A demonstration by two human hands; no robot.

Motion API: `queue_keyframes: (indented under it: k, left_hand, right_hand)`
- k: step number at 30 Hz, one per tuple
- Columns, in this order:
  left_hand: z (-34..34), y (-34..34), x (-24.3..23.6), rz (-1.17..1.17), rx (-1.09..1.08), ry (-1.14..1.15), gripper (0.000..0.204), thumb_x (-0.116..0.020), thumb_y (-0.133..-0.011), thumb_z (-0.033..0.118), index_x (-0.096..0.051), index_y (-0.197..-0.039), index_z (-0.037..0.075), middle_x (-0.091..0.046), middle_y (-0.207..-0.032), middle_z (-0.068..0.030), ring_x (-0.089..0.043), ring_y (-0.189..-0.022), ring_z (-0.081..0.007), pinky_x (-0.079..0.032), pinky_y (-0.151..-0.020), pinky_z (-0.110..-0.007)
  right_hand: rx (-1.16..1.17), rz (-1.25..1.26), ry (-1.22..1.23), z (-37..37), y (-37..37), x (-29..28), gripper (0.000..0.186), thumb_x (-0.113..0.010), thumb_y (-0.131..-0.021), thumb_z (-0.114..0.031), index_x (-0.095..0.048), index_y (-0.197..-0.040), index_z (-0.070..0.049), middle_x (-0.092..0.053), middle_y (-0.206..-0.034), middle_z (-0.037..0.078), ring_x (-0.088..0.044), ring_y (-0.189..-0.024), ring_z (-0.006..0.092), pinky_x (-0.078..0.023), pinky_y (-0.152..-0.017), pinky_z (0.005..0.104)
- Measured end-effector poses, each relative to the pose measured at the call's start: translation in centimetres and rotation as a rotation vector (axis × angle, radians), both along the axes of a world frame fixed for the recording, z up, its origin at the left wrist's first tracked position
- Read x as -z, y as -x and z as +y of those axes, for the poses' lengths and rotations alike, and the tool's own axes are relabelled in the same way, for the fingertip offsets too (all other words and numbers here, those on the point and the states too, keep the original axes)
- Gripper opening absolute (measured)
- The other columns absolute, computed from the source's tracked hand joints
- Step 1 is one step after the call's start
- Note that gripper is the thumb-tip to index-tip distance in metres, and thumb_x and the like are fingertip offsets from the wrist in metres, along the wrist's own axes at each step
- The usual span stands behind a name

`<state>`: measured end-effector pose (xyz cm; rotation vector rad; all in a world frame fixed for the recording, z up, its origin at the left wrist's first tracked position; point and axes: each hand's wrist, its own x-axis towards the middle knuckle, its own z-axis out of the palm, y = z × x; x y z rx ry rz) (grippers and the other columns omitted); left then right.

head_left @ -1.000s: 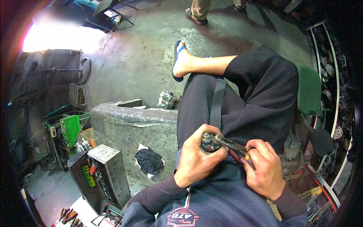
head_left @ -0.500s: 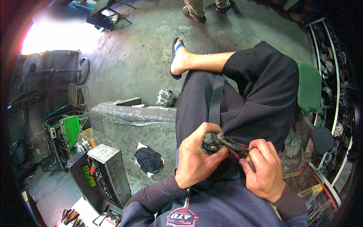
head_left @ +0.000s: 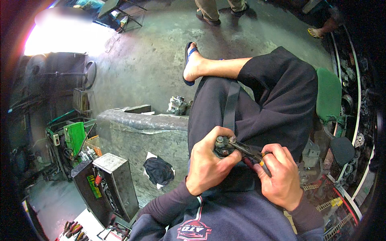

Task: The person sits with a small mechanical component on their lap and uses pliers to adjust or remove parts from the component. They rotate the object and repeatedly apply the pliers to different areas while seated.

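My left hand (head_left: 203, 168) is closed round a small dark part (head_left: 221, 150) with metal bolt-like studs on top, held above my lap. Its thumb and forefinger lie on either side of the part. In my closed right hand (head_left: 280, 178) is a pair of pliers (head_left: 250, 151) with red and yellow-and-black handles. The jaws reach left onto the part, at one of the studs. Whether they grip it tightly is too small to tell. My fingers hide much of the part and of the handles.
Left of my lap stands a worn grey bench (head_left: 136, 138) with a black cloth bundle (head_left: 159, 170) on it. Beyond is an alternator (head_left: 177, 105). A metal toolbox (head_left: 110, 166) and several pliers (head_left: 73, 231) are lower left. At right sits a green chair (head_left: 327, 92); a person's shoes (head_left: 208, 17) show ahead.
My hands and the pliers have shifted only slightly, still on the part. At the top right, another person's sandalled foot has come into view.
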<state>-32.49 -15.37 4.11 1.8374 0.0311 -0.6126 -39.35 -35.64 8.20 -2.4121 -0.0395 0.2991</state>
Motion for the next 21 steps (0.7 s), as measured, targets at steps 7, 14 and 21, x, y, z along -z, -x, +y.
queue_keyframes:
  k: [7, 14, 21]
  left_hand:
    - [1.4, -1.9, -1.2, 0.247, 0.126, 0.206, 0.035, -0.087, -0.083, 0.013, -0.067, -0.109, 0.003, -0.068, -0.092, 0.0006, -0.061, -0.083, -0.0072, -0.051, -0.075, -0.026]
    - [1.9, -2.9, -2.2, 0.419, 0.236, 0.306, 0.037, -0.090, -0.085, 0.019, -0.067, -0.110, 0.004, -0.066, -0.094, 0.0020, -0.057, -0.087, -0.0063, -0.049, -0.079, -0.026]
    - [1.5, -3.3, -2.2, 0.541, 0.246, 0.405, 0.040, -0.091, -0.089, 0.022, -0.065, -0.114, 0.004, -0.066, -0.099, 0.0026, -0.058, -0.092, -0.0059, -0.048, -0.083, -0.025]
  right_hand:
    - [-0.173, 0.033, -0.011, -2.6, -2.0, -1.7, 0.023, -0.082, -0.082, -0.010, -0.064, -0.092, 0.000, -0.066, -0.114, 0.017, -0.065, -0.102, 0.0390, -0.052, -0.089, 0.0486]
    - [-0.278, 0.169, -0.163, -4.7, -3.7, -0.6, 0.025, -0.083, -0.087, -0.014, -0.067, -0.097, 0.001, -0.068, -0.112, 0.018, -0.068, -0.099, 0.0418, -0.056, -0.086, 0.0466]
    - [-0.198, 0.327, -0.381, -5.7, -3.5, -0.4, 0.024, -0.081, -0.092, -0.017, -0.069, -0.099, 0.003, -0.070, -0.102, 0.019, -0.071, -0.092, 0.0406, -0.056, -0.080, 0.0442]
